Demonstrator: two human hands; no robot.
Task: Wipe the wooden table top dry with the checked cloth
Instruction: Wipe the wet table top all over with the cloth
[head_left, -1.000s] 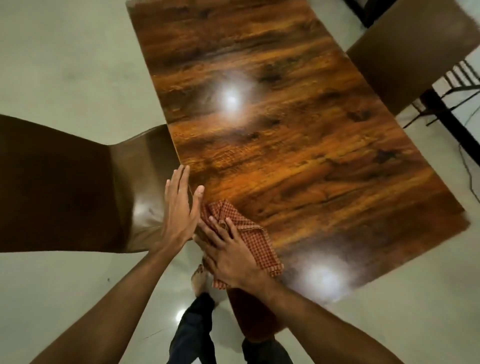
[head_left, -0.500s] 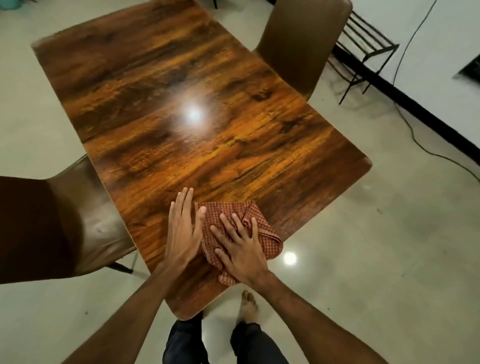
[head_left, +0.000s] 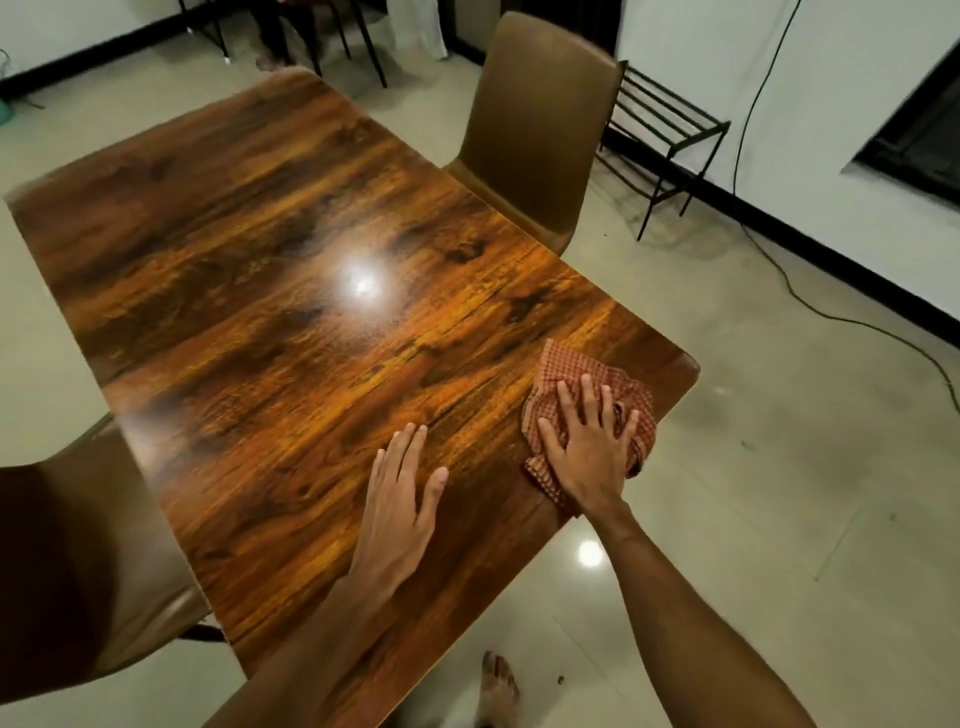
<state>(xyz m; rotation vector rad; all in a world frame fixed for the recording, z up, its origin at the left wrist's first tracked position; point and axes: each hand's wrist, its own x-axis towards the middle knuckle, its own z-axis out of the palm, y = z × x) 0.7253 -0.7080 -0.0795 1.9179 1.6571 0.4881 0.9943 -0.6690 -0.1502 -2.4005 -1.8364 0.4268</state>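
Pale glossy floor tiles (head_left: 779, 493) mirror a ceiling light. Brown chairs (head_left: 540, 119) stand beside the table, a black wire rack (head_left: 660, 130) against the white wall (head_left: 831, 78), a cable (head_left: 831, 312) trailing across the floor.

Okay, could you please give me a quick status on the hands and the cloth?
Right hand flat on checked cloth, near table corner. Left hand flat on bare table top, empty. Nothing in the way.

One table (head_left: 291, 322), one cloth (head_left: 571, 371), two chairs (head_left: 540, 130) (both brown).
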